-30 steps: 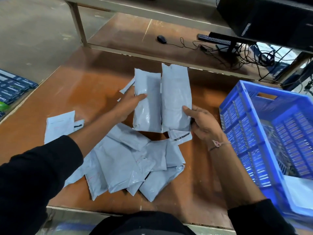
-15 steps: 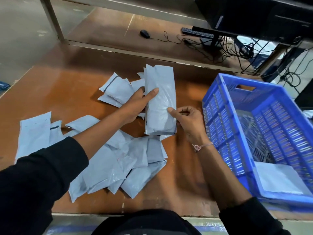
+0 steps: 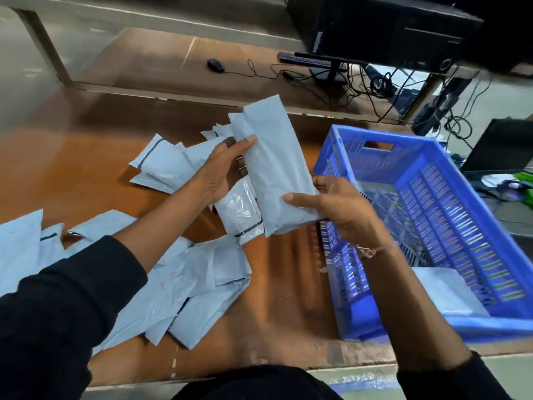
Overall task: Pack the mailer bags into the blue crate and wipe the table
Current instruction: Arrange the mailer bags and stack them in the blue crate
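Both hands hold 1 stack of grey mailer bags (image 3: 271, 168) above the table (image 3: 72, 157): the left hand (image 3: 222, 171) steadies its far side with fingers wrapped behind, while the right hand (image 3: 337, 209) grips the near end, thumb on top. Squaring the bundle likely readies it for the blue crate (image 3: 432, 157) just beside. More loose bags (image 3: 187, 284) lie scattered across the tabletop.

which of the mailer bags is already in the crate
The flat pale bag lying in the near corner of the blue crate. The rest lie on the table or are held in both hands.
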The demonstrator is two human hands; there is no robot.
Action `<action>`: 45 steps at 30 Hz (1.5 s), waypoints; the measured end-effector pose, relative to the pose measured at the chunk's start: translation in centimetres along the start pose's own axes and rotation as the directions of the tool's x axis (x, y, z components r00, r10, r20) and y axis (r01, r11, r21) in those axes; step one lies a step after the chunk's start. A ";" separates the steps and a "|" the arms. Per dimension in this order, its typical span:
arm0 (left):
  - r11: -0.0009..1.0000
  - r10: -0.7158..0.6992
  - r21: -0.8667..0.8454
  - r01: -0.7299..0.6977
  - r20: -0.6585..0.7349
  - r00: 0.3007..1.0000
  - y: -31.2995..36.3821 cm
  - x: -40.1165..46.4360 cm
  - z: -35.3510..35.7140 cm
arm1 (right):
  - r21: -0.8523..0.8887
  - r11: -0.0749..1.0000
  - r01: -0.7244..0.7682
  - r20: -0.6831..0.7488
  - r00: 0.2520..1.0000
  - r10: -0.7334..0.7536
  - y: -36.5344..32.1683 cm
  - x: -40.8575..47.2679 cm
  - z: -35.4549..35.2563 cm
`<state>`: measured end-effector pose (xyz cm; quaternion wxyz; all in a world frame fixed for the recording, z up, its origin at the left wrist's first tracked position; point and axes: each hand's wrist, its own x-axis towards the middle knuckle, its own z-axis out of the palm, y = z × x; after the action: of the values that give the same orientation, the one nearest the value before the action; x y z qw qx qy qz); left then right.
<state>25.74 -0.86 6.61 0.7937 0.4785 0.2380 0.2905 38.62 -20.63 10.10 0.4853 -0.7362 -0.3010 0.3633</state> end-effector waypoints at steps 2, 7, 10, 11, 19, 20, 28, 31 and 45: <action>0.999 0.020 -0.028 -0.020 0.006 1.000 0.7 0.7 0.7 | -0.128 0.991 0.043 0.003 0.999 -0.042 -0.6 -0.9 -2.2; 0.968 0.094 0.225 -0.116 0.104 0.990 2.1 2.5 2.6 | -0.230 0.967 0.107 0.019 0.994 -0.106 -1.9 -2.6 -7.5; 0.891 0.090 0.417 -0.182 0.231 0.969 2.9 2.9 4.3 | -0.149 0.980 0.131 -0.005 0.991 -0.133 -2.0 -3.2 -10.8; 0.864 0.069 0.464 -0.196 0.276 0.959 3.1 2.9 5.0 | -0.115 0.984 0.133 -0.026 0.990 -0.137 -1.8 -3.3 -12.0; 0.611 -0.139 0.726 -0.315 0.490 0.861 3.3 3.4 12.2 | -0.126 0.989 0.073 -0.051 0.995 -0.080 0.3 -4.1 -20.6; 0.576 -0.123 0.737 -0.354 0.507 0.853 3.2 3.6 13.4 | -0.148 0.986 0.078 -0.038 0.996 -0.084 0.3 -4.4 -21.7; 0.349 -0.339 0.730 -0.588 0.683 0.647 0.5 4.9 23.5 | -0.377 0.923 0.082 0.086 0.995 -0.054 1.3 -5.0 -31.7; 0.278 -0.445 0.734 -0.620 0.670 0.594 -2.7 6.2 25.7 | -0.526 0.848 0.060 0.160 0.987 0.029 3.1 -3.9 -33.9; -0.010 -0.924 0.782 -0.623 0.231 0.305 -13.8 4.1 27.7 | -0.824 0.567 0.016 0.421 0.686 0.593 9.3 -2.0 -30.2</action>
<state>50.01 -20.38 5.71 0.1919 0.8696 -0.0603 -0.4510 63.36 -40.44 9.92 -0.0940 -0.7309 -0.4412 0.5121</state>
